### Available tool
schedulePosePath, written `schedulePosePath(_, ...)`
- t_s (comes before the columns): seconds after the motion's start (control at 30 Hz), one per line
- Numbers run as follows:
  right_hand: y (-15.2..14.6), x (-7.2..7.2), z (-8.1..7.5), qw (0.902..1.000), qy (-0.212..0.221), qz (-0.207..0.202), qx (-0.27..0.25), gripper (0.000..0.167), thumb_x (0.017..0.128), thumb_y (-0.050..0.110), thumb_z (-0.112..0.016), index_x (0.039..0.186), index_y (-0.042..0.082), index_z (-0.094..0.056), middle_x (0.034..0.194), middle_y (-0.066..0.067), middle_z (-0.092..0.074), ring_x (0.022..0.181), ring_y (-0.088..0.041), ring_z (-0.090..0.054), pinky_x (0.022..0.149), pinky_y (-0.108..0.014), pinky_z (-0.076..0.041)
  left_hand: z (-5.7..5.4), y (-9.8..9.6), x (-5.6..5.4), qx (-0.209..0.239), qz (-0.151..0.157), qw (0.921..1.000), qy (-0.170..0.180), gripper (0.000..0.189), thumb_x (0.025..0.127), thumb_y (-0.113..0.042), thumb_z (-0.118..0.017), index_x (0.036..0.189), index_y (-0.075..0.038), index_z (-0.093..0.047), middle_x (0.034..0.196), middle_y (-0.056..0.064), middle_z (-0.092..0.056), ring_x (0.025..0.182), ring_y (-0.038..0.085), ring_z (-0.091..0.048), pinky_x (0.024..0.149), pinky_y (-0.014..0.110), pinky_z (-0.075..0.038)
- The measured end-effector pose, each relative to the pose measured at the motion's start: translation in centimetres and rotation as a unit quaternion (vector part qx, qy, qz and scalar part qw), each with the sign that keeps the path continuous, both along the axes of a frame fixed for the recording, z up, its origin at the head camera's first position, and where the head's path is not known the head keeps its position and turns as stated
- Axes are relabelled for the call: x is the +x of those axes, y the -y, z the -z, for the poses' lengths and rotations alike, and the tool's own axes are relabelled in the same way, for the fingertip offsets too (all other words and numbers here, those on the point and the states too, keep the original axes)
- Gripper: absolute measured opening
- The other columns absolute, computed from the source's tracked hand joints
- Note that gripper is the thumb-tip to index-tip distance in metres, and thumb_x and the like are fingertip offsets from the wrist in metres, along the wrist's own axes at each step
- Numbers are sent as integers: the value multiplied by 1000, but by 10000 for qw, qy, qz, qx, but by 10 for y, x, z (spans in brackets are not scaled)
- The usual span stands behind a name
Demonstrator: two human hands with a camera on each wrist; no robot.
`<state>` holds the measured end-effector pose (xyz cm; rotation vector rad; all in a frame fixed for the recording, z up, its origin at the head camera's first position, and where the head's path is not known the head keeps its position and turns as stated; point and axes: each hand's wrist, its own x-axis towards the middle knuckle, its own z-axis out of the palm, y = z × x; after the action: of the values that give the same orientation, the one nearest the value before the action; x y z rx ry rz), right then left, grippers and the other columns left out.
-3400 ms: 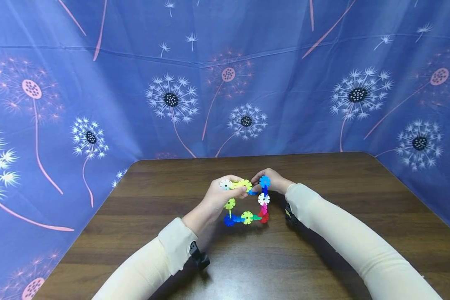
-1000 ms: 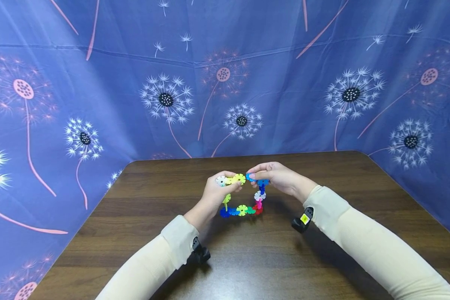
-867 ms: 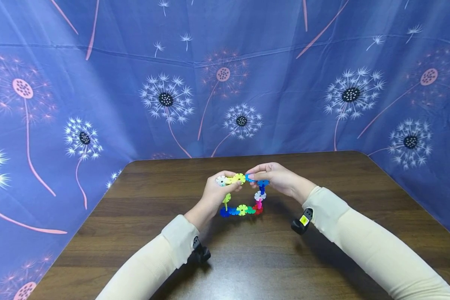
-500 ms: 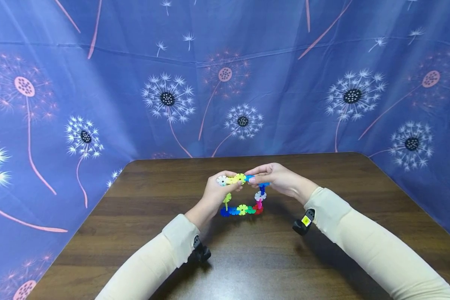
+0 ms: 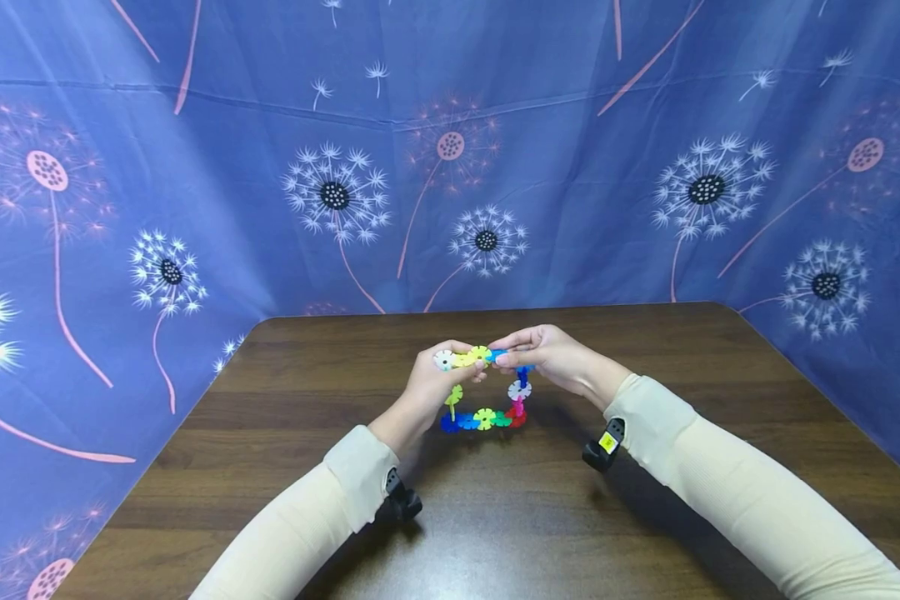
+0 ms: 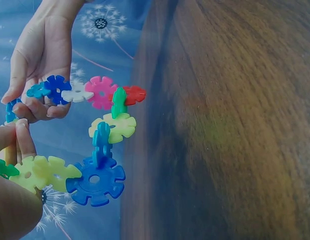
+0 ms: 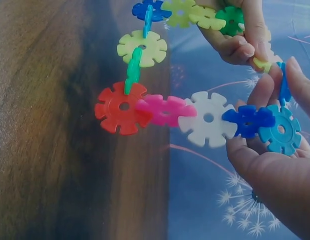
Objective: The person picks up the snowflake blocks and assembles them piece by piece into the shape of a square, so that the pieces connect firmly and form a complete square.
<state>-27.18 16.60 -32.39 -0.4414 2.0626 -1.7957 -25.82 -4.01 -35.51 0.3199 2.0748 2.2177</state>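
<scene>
Colourful plastic snowflake discs slot together into a roughly square frame held upright over the table. In the head view my left hand [image 5: 426, 377] pinches the top side by a yellow snowflake disc [image 5: 479, 356], thumb in front. My right hand [image 5: 566, 360] pinches a light blue snowflake disc [image 5: 498, 356] from the right, its edge meeting the yellow one. The right wrist view shows a red disc [image 7: 122, 107], a pink disc [image 7: 166, 110] and a white disc [image 7: 207, 119] along one side. In the left wrist view a dark blue disc [image 6: 95, 181] forms a corner. Fingers partly hide the top joint.
The brown wooden table [image 5: 487, 517] spreads under the hands. A blue cloth with dandelion prints [image 5: 570, 208] hangs behind and beside it. Each wrist wears a black camera, with the right camera [image 5: 603, 446] bearing a yellow label.
My right hand has shifted from behind the frame's right corner to grip the light blue disc. The gap between that disc and the yellow one has closed. My left hand keeps its hold.
</scene>
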Motion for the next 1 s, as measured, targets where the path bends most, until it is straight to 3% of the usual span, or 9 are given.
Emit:
schedulePosePath(0.1,2,1,1,10000,-17,-15,-78,44,90,11,-67,129,-8,-55,95,4,-74,92,-15,-70,104,-44,-40,0,1,1,55,-76,9999,41,21,86,-1,-71,105,3,-63,83,8,-73,70,13,-71,90,48,-54)
schedulePosePath(0.3,1,3,3,9992,-84,1,-390,43,94,17,-64,130,-4,-55,105,6,-71,102,-18,-68,110,-48,-35,-2,2,3,210,-167,9996,-63,22,85,-1,-71,104,3,-63,82,9,-73,68,11,-70,76,31,-58)
schedulePosePath(0.4,0,4,4,9982,-3,59,-594,42,97,21,-59,131,-3,-53,103,6,-70,100,-16,-66,105,-42,-41,-3,3,4,319,-219,9992,-78,21,84,-2,-72,103,2,-64,82,12,-73,68,12,-71,72,27,-57)
schedulePosePath(0.57,-6,3,9,9953,144,-36,-958,40,102,19,-48,134,-7,-45,99,3,-71,102,-14,-65,92,-29,-46,-4,6,4,369,-363,9986,-106,22,84,-1,-72,104,3,-64,80,10,-73,68,13,-71,74,30,-58)
schedulePosePath(0.73,-12,3,17,9931,60,-212,-1153,26,102,12,-47,123,-3,-51,105,2,-72,108,-14,-65,96,-32,-49,-3,9,3,319,-379,9987,-86,23,84,-2,-72,105,2,-64,77,5,-72,66,11,-70,76,31,-58)
schedulePosePath(0.83,-14,3,20,9936,-6,-26,-1129,11,100,11,-51,108,6,-57,104,-1,-73,104,-14,-67,93,-31,-52,-2,10,2,237,-365,9990,-57,22,84,-3,-73,105,1,-65,76,1,-72,67,10,-70,79,33,-58)
schedulePosePath(1.0,-14,6,19,9931,-181,305,-1120,4,97,8,-57,100,8,-60,103,-4,-74,102,-16,-69,88,-30,-54,-4,11,4,90,-353,9993,-31,22,84,-6,-74,105,-2,-66,78,4,-73,69,11,-71,85,40,-56)
